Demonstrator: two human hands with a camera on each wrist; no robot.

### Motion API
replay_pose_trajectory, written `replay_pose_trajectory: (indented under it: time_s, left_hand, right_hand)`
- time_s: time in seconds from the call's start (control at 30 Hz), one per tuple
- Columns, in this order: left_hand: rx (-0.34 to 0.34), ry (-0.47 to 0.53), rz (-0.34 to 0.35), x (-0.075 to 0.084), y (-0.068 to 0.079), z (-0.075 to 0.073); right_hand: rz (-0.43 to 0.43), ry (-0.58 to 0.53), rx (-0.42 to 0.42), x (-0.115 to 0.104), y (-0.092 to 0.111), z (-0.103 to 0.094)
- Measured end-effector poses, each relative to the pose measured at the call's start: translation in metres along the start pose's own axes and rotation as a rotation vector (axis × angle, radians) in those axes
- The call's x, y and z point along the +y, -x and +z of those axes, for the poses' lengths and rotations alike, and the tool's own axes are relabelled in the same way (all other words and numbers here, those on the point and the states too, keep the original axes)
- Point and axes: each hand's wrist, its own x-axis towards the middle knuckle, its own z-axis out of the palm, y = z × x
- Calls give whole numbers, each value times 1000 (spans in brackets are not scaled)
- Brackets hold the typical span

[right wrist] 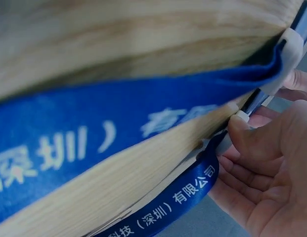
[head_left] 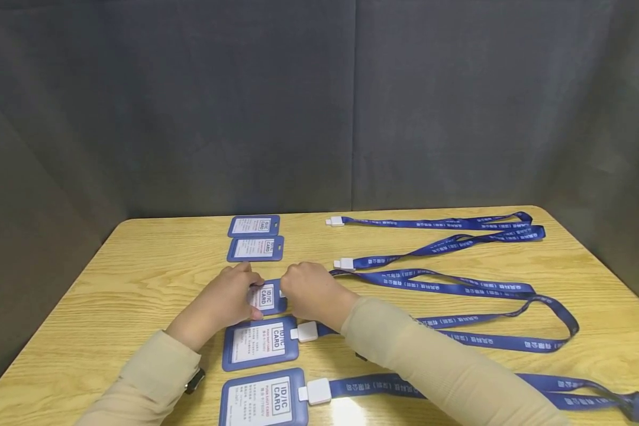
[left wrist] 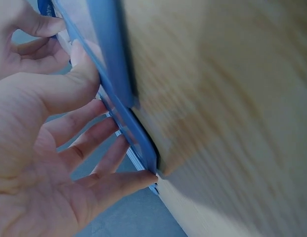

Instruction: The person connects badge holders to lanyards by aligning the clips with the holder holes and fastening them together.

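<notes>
In the head view my left hand grips a blue-framed ID card holder. From the left wrist, the thumb lies on its face and the fingers line its edge. At the holder's right end my right hand pinches the white clip of a blue lanyard; in the head view that hand mostly covers the clip. Just nearer, another card holder has a white clip at its slot end. Nearest me is a similar holder with its clip.
Two card holders without lanyards, one farther back and one nearer, lie beyond the left hand. Two loose lanyards, a back one and a front one, stretch across the right side of the wooden table. A dark curtain stands behind.
</notes>
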Motion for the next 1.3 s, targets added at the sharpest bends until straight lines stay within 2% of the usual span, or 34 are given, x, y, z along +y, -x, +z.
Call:
replay_pose_trajectory:
  time_s: [0.27,0.47,0.7,1.0,1.17,1.3]
  left_hand:
    - [-13,47,-9,-7,0,-5]
    - [-38,62,-15,-8,0,-4]
    - [-112,8,-26,-7,0,-7]
    - [-214,-7,-36,1,-3,-17]
    - [-240,53,-25,0,-8,-23]
    - [-242,159,-15,-4,-14,-25]
  right_hand:
    - [-5,-87,-7,3,2,-4]
    - [8,-251,-16,14,9,-5]
    - [46,-440,-69,25,11,-4]
    - [132,-559,-94,31,14,-7]
    - [160,-592,-78,35,13,-16]
    - [163,-659,-63,43,14,-22]
